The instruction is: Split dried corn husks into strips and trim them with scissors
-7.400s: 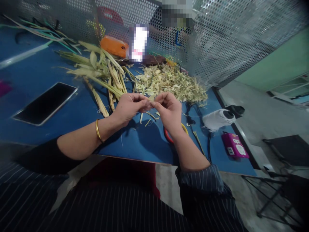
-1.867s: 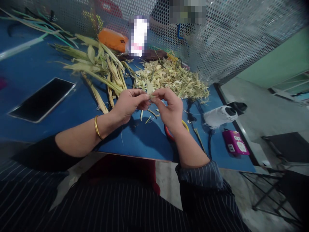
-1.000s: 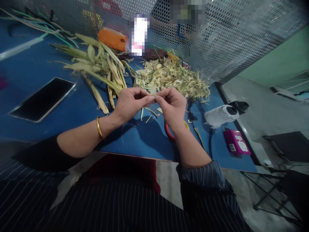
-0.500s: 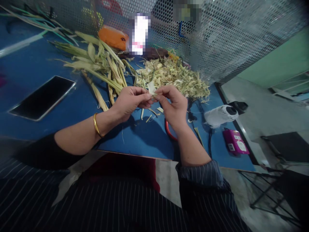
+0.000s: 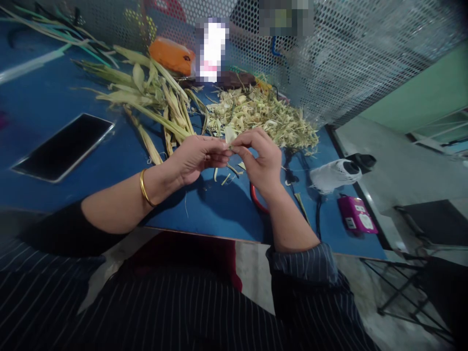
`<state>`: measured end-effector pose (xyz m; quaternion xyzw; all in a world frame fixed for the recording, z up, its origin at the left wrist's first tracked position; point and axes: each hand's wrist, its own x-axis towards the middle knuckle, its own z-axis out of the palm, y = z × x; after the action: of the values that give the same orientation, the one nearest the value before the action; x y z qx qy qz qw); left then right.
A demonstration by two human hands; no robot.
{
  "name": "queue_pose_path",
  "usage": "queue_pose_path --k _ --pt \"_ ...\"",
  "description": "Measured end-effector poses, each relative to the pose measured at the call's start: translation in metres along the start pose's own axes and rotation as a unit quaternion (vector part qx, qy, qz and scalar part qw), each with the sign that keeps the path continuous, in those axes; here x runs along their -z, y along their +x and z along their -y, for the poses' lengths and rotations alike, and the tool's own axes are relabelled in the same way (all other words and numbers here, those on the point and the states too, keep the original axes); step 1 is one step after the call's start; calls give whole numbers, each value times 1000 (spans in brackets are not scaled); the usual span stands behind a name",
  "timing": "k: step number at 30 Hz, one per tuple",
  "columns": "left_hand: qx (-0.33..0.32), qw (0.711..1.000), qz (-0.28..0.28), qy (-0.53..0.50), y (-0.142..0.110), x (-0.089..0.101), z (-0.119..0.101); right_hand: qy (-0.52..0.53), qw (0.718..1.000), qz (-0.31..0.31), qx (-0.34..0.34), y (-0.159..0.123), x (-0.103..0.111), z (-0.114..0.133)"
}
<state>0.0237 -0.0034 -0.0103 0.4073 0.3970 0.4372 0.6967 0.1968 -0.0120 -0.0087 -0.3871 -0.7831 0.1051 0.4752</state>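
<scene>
A small pale piece of corn husk (image 5: 230, 134) stands up between my fingertips over the blue table. My left hand (image 5: 199, 157), with a gold bangle at its wrist, pinches it from the left. From the right, my right hand (image 5: 260, 158) grips its lower end between thumb and forefinger. The two hands meet at the fingertips. Behind them lies a heap of husk scraps (image 5: 263, 114), and to the left is a bundle of long corn husks (image 5: 161, 100). Below my right hand a red loop handle (image 5: 258, 197) shows in part.
A phone (image 5: 66, 146) lies at the left. At the right are a white thread cone (image 5: 334, 175) and a purple packet (image 5: 356, 214). An orange packet (image 5: 171, 56) rests by the perforated metal screen (image 5: 329, 53) at the back. Husk bits (image 5: 225, 179) are scattered near my hands.
My left hand has rolled slightly, its fingers drawn closer together and a little lower. The husk piece shows less between the fingertips. My right hand has shifted slightly left.
</scene>
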Motion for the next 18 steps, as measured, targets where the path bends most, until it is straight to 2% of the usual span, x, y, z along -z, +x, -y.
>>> queue_pose_path --k 4,11,18 --pt "8 1000 2 1 0 -1 0 -2 1000 -10 -16 -1 -2 -1" --pt "-132 988 -34 75 -5 -8 0 96 991 -33 -83 -3 -8 -4" --pt "-170 977 -51 122 -6 -10 3 137 981 -61 -125 -6 -12 -11"
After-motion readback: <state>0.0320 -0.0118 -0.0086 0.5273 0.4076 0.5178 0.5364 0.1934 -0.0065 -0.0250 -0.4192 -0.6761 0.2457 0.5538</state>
